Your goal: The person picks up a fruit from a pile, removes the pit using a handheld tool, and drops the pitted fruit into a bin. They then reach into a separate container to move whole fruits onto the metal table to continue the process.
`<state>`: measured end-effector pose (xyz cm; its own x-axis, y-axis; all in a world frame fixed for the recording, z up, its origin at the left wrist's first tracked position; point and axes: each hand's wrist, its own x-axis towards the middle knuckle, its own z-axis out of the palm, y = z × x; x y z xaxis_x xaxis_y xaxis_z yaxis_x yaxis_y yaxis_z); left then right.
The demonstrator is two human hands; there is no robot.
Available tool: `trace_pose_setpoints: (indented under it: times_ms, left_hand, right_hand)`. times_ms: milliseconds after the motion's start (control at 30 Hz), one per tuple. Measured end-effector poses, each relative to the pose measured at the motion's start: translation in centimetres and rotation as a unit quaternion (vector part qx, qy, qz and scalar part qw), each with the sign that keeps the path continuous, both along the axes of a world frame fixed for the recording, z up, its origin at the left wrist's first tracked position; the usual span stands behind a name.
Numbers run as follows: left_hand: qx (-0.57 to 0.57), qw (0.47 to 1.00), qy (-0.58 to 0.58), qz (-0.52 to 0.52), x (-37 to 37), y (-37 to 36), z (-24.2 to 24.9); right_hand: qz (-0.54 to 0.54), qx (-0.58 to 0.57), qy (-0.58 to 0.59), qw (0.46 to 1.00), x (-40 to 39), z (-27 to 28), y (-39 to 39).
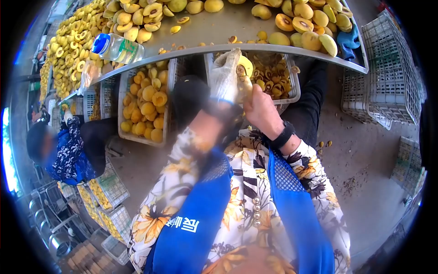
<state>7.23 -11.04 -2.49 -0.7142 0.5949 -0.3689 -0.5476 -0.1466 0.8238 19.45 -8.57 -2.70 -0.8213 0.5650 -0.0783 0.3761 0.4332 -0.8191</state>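
My left hand (225, 75), in a whitish knitted glove, is closed on a yellow peach (245, 66) just below the table's metal edge. Beside it my right hand (264, 109), bare with a black band at the wrist, is curled shut close to the peach. What its fingers grip, if anything, is hidden and blurred. Under both hands stands a crate (295, 89) with brown peach pits and scraps (273, 75). Halved and whole peaches (305, 27) lie on the metal table (210, 27) above.
A crate (122, 109) of peaches stands left of my knees. A clear bottle with a blue cap (119, 49) lies on the table edge. Stacked plastic crates (383, 73) stand at right, a blue cloth (348, 43) near the table corner. Another person (73, 148) sits at left.
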Motion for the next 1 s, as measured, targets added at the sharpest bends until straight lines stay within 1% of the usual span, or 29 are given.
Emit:
trace_pose_setpoints:
  times_ms: [67, 167, 200, 267, 300, 333, 367, 400, 433, 500, 567, 600, 700, 733, 800, 867, 900, 967, 1000]
  left_hand:
    - [-0.009, 1.000, 0.024, 0.005, -0.2, 0.0, -0.7]
    - [-0.030, 0.998, 0.047, 0.010, -0.4, 0.0, -1.4]
    - [-0.038, 0.998, 0.053, 0.012, -0.5, 0.0, -1.5]
    - [0.033, 0.998, -0.047, -0.020, -0.7, 0.0, -0.8]
    - [0.070, 0.992, -0.098, -0.033, -0.8, -0.2, -0.5]
    - [0.088, 0.988, -0.109, -0.057, -1.0, -0.4, -0.4]
    - [0.105, 0.984, -0.120, -0.081, -1.1, -0.5, -0.3]
    - [0.122, 0.978, -0.130, -0.107, -1.1, -0.7, -0.3]
    - [0.139, 0.971, -0.141, -0.132, -1.2, -0.7, -0.3]
    - [0.125, 0.976, -0.119, -0.132, -1.3, -0.7, -0.8]
    - [0.122, 0.981, -0.104, -0.112, -1.3, -0.4, -1.2]
    - [0.102, 0.987, -0.053, -0.111, -1.1, -0.7, -1.4]
    - [0.061, 0.988, 0.095, -0.101, -0.2, -1.4, -1.5]
    - [0.061, 0.984, 0.140, -0.091, -0.1, -1.5, -2.2]
    - [0.049, 0.986, 0.143, -0.068, 0.3, -1.2, -2.4]
    - [0.026, 0.997, 0.057, -0.039, 0.7, -0.8, -2.1]
    - [0.037, 0.996, 0.065, -0.039, 0.8, -0.8, -2.3]
    - [0.059, 0.994, 0.080, -0.040, 0.9, -1.0, -2.7]
    - [0.027, 0.996, 0.071, -0.041, 0.9, -0.9, -2.3]
  right_hand:
    - [-0.009, -0.044, -0.006, 0.999, -0.2, -0.5, 0.0]
    - [-0.024, -0.055, -0.036, 0.998, -0.5, -1.1, 0.1]
    - [-0.036, -0.037, -0.006, 0.999, -0.7, -1.5, 0.1]
    - [-0.057, -0.001, 0.052, 0.997, -0.9, -2.3, 0.2]
    - [-0.067, -0.128, 0.047, 0.988, -0.8, -2.3, 0.6]
    - [-0.077, -0.252, 0.043, 0.964, -0.8, -2.2, 1.2]
    - [-0.087, -0.373, 0.039, 0.923, -0.7, -2.2, 1.7]
    - [-0.077, -0.374, 0.046, 0.923, -0.8, -2.3, 1.9]
    - [-0.075, -0.403, 0.045, 0.911, -0.6, -2.1, 2.1]
    - [-0.072, -0.461, 0.039, 0.884, -0.1, -1.1, 2.2]
    - [-0.080, -0.438, 0.051, 0.894, -0.1, -1.3, 1.7]
    - [-0.083, -0.427, 0.058, 0.899, -0.2, -1.5, 1.5]
    - [-0.072, -0.276, 0.039, 0.958, -0.4, -2.9, 1.1]
    - [-0.077, -0.205, 0.045, 0.975, -0.4, -2.8, 0.8]
    - [-0.088, -0.061, 0.058, 0.993, -0.5, -2.6, -0.1]
    - [-0.115, -0.089, 0.018, 0.989, -0.5, -2.3, -0.5]
    - [-0.128, -0.104, -0.003, 0.986, -0.6, -2.0, -0.7]
    - [-0.108, -0.084, -0.002, 0.991, -0.8, -1.1, -1.1]
    - [-0.098, -0.074, -0.002, 0.992, -0.8, -0.9, -1.2]
